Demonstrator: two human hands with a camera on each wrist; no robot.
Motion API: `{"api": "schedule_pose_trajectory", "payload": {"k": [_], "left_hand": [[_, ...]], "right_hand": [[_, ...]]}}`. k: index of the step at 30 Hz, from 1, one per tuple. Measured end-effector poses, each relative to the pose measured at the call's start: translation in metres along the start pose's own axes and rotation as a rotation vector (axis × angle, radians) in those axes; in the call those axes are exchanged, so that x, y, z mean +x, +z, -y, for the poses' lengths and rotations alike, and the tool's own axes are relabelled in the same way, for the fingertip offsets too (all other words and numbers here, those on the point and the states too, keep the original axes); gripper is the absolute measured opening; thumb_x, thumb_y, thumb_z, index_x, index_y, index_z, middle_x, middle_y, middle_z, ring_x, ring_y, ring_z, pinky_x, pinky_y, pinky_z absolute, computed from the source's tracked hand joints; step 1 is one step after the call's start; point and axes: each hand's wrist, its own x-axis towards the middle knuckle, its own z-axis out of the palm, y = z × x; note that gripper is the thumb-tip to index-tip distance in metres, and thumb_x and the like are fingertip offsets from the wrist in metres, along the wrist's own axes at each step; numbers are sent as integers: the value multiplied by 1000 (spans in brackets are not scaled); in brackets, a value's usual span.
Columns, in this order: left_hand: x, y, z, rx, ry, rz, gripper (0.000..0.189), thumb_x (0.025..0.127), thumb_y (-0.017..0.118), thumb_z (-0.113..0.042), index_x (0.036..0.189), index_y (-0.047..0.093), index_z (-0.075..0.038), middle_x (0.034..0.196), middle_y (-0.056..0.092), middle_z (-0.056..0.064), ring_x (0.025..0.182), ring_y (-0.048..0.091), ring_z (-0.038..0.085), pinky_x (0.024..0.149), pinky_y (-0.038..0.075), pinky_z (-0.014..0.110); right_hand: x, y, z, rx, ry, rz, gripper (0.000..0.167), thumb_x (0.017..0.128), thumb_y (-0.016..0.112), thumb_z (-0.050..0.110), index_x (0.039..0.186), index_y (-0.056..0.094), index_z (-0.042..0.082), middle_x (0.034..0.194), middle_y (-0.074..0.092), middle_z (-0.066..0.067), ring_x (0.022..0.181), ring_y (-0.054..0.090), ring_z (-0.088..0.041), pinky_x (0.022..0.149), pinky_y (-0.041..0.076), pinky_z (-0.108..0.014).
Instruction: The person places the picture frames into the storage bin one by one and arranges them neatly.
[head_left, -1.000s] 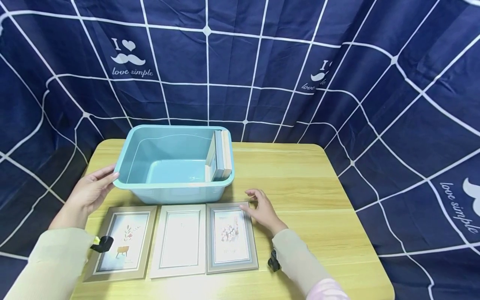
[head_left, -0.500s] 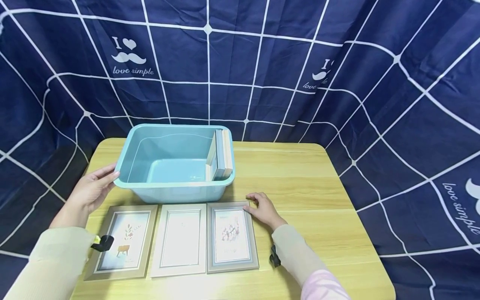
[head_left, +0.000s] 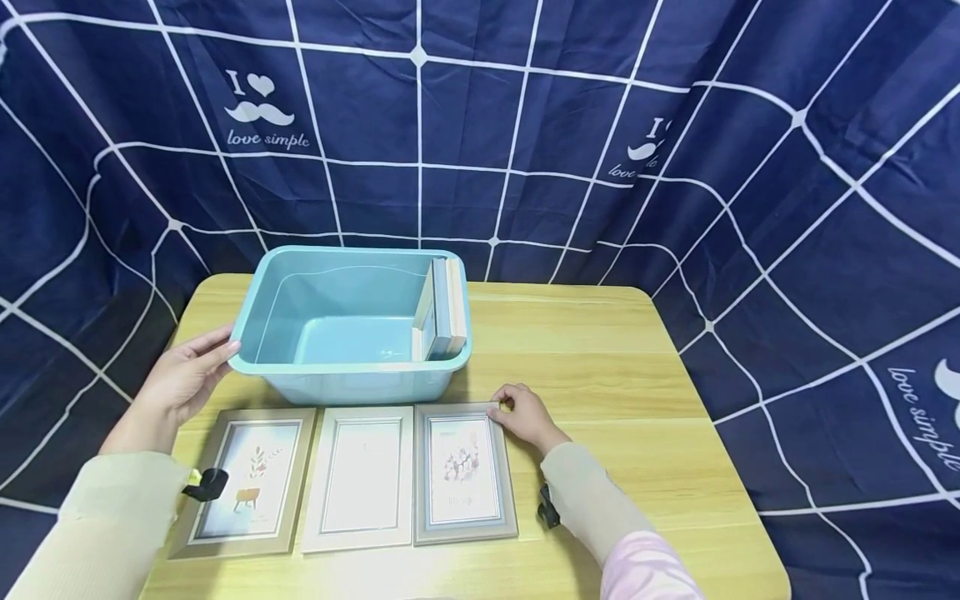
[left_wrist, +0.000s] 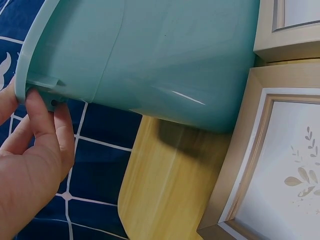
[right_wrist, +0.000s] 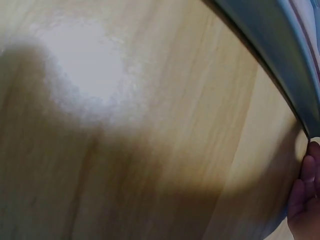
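Observation:
My left hand (head_left: 183, 379) pinches the near-left rim of a light blue plastic basin (head_left: 352, 385); in the left wrist view its thumb and fingers (left_wrist: 41, 112) lie on either side of that rim. My right hand (head_left: 527, 417) pinches the top right corner of a grey picture frame (head_left: 504, 500), thumb on the face and fingers curled at the edge. This frame lies flat, showing a floral print. In the right wrist view the fingers (right_wrist: 309, 172) meet the frame's border (right_wrist: 280, 40), with part of the hand cut off.
Left of the grey frame lie a cream picture frame (head_left: 311, 517) and a beige one (head_left: 296, 500) with a plant print. Several frames (head_left: 442, 308) stand upright at the basin's right end. All rest on a wooden table (head_left: 600, 375); blue curtains (head_left: 480, 125) surround it.
My right hand's fingers have closed in on the grey picture frame's top right corner. The left hand, basin and frames stay in place.

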Motion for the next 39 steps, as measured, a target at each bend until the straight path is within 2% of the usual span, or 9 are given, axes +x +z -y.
{"api": "schedule_pose_trajectory", "payload": {"k": [4,10,17,22,26,29,33,39], "left_hand": [[0,1,0,1,3,-1,27,91,58,5,98,75,-15,97,70,-3,86,66,8,75,52,16],[0,0,0,-4,1,0,28,91,58,6,98,75,-15,97,70,-3,86,66,8,75,52,16],[0,-1,1,16,7,2,28,92,58,5,99,75,-16,98,70,-4,87,66,7,76,51,15],[0,-1,0,18,2,-6,28,91,58,5,99,75,-16,98,70,-4,87,65,7,76,51,15],[0,0,0,17,3,-5,28,91,58,6,99,75,-16,98,70,-4,87,66,7,76,51,15],[0,0,0,17,6,-3,28,91,59,6,99,75,-16,98,70,-4,87,66,7,76,51,15],[0,0,0,13,7,-4,28,91,59,5,99,75,-16,98,70,-4,87,66,7,76,51,16],[0,-1,0,15,8,0,28,91,58,6,99,75,-16,98,70,-3,86,66,7,76,52,16]], "right_hand": [[0,-3,0,14,4,26,10,88,70,22,92,64,15,88,55,2,81,50,-14,77,46,-35],[2,-13,1,165,-1,84,11,89,69,16,91,61,9,74,55,0,60,51,-13,65,46,-30],[6,-23,3,269,29,118,15,84,74,14,88,63,6,74,59,-1,64,54,-14,58,48,-26],[8,-34,5,323,9,124,20,81,77,16,91,66,3,75,62,-2,69,56,-15,64,50,-27],[10,-47,8,417,-8,159,27,80,77,11,99,65,-4,79,66,-5,72,61,-15,70,54,-28],[11,-57,11,484,-12,219,33,81,75,9,107,63,-8,85,68,-7,76,64,-15,75,56,-34],[13,-70,15,519,-16,315,39,84,74,10,114,61,-10,94,69,-11,82,66,-18,80,55,-40],[13,-84,21,528,-31,437,39,87,70,9,119,59,-10,105,67,-17,92,67,-23,84,53,-38]]}}
